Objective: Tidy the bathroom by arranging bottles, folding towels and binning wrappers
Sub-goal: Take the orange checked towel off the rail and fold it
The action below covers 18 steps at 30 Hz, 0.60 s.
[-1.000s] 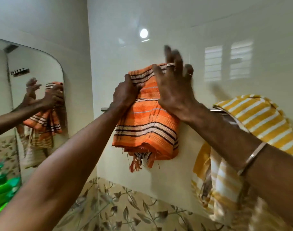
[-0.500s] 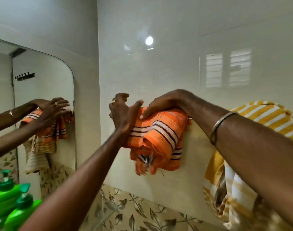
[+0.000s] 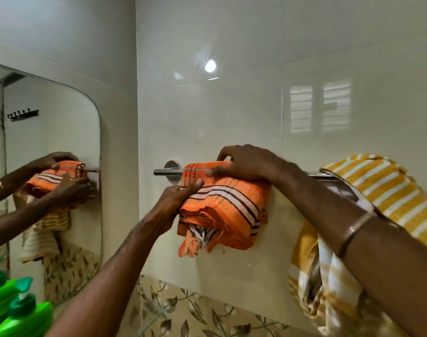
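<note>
Head view, looking at the wall ahead: my left hand point(image 3: 177, 199) pinches the near left edge of the folded orange towel point(image 3: 228, 203), thumb on top and fingers curled beneath the fold. My right hand point(image 3: 246, 164) lies over the top of that towel where it sits on the towel rail point(image 3: 167, 171), thumb pressed on the front face and fingers curled over the back edge against the wall. The towel hangs doubled over the rail in a thick bundle, its frayed fringe dangling from the lower left corner, close to the glossy wall panel behind it.

To the left of the bundle a short stretch of bare rail shows, ending at the round wall mount. To the right, the rail runs under my forearm to a yellow striped towel point(image 3: 377, 188) draped loosely over it, its long end hanging down behind my right arm. A bangle point(image 3: 355, 229) circles my right wrist.

The mirror point(image 3: 61, 190) fills the left wall near the corner, its curved edge well apart from the rail end. Two green pump bottles point(image 3: 20, 312) stand at the lower left, beneath my left forearm. Leaf-patterned tiles point(image 3: 183, 312) run below the pale panel.
</note>
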### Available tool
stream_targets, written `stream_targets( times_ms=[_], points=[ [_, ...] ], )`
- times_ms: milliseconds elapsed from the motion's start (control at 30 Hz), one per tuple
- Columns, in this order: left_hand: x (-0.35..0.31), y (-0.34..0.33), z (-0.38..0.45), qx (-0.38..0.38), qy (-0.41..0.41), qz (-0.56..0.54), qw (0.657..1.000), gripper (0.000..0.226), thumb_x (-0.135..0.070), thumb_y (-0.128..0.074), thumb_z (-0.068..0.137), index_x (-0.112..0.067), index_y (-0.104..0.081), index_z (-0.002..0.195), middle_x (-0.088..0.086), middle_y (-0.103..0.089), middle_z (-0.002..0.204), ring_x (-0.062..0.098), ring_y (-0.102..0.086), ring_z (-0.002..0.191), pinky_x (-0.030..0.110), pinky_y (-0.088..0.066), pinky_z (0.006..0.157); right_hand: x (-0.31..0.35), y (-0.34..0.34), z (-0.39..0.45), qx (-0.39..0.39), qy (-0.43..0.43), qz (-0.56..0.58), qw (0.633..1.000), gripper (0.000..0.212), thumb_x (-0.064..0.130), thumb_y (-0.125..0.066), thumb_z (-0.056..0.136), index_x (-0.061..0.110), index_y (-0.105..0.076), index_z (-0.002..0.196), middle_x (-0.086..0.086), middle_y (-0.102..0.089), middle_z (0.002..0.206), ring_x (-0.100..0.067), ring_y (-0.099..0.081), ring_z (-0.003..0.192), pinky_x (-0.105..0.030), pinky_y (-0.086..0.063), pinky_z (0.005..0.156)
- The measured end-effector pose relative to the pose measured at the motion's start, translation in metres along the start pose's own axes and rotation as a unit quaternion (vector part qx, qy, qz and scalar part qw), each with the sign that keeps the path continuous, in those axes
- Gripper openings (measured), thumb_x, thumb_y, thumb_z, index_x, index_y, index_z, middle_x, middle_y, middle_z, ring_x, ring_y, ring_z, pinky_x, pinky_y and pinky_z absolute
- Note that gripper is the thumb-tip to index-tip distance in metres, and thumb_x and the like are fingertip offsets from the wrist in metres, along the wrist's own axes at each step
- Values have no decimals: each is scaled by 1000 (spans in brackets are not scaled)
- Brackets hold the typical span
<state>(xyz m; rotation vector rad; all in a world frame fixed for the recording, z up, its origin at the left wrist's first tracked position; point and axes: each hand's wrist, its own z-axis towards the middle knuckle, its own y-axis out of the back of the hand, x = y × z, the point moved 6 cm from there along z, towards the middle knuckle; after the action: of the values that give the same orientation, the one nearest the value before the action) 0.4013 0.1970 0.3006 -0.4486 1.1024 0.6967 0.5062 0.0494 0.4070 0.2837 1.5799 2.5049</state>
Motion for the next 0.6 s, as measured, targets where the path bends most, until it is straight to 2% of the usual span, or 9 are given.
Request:
stream_targets(
  times_ms=[133, 233, 267, 367, 433, 467, 533, 567, 600],
  points=[
    [6, 5, 2, -26, -41, 30, 998, 41, -43, -71, 85, -10, -72, 110, 12, -78, 101, 31, -75, 91, 44, -59, 87, -14, -7, -32, -110, 4, -135, 985, 81, 90, -46, 75, 39, -49, 137, 2, -66, 125, -23, -63, 111, -37, -44, 79],
    [8, 6, 3, -41, -59, 34, 997, 42, -46, -71, 83, -14, -73, 109, 10, -78, 99, 32, -75, 92, 44, -60, 85, -21, -8, -39, -118, -29, -176, 977, 90, 88, -52, 73, 36, -38, 146, -2, -58, 139, -27, -54, 127, -50, -38, 102],
    [10, 6, 4, -43, -65, 31, 997, 42, -46, -69, 85, -14, -71, 111, 9, -78, 99, 32, -75, 92, 43, -60, 83, -20, -9, -44, -151, -37, -187, 970, 91, 84, -56, 74, 34, -36, 148, -4, -54, 143, -28, -50, 132, -54, -33, 106],
    [17, 5, 6, -44, -82, 17, 995, 41, -45, -62, 92, -13, -67, 117, 9, -78, 100, 31, -75, 91, 38, -60, 78, -6, -27, -82, -369, -25, -155, 916, 77, 60, -79, 72, 29, -48, 135, -6, -56, 131, -29, -52, 120, -48, -36, 96],
    [23, 4, 5, -42, -84, 5, 996, 45, -48, -60, 92, -12, -64, 119, 7, -78, 97, 27, -76, 85, 34, -60, 71, -7, -49, -110, -488, -52, 24, 871, 68, 48, -86, 68, 27, -50, 121, -3, -57, 117, -27, -55, 110, -44, -42, 88],
    [25, 3, 3, -33, -79, 4, 996, 49, -51, -62, 90, -12, -63, 119, 5, -78, 93, 24, -76, 78, 30, -59, 64, -16, -60, -115, -498, -90, 178, 844, 68, 48, -88, 66, 27, -47, 117, -1, -56, 114, -24, -55, 108, -43, -46, 87],
    [31, 1, 0, 7, -54, 2, 999, 63, -60, -71, 81, -10, -59, 118, 4, -77, 87, 20, -74, 70, 25, -56, 54, -32, -83, -110, -430, -173, 504, 729, 78, 51, -87, 65, 28, -38, 120, 1, -52, 116, -19, -58, 108, -37, -53, 84],
    [34, 1, 1, 29, -38, 6, 999, 74, -64, -78, 70, -9, -60, 117, 6, -77, 88, 21, -74, 71, 26, -57, 55, -34, -89, -102, -373, -194, 613, 669, 83, 52, -86, 66, 27, -35, 127, 1, -53, 119, -17, -61, 105, -33, -55, 78],
    [35, 2, 0, 43, -20, 12, 999, 84, -67, -83, 58, -9, -62, 114, 9, -77, 91, 24, -74, 75, 29, -58, 58, -35, -89, -93, -331, -195, 671, 634, 89, 52, -86, 68, 25, -33, 135, 0, -56, 121, -14, -63, 100, -30, -55, 71]
  ],
)
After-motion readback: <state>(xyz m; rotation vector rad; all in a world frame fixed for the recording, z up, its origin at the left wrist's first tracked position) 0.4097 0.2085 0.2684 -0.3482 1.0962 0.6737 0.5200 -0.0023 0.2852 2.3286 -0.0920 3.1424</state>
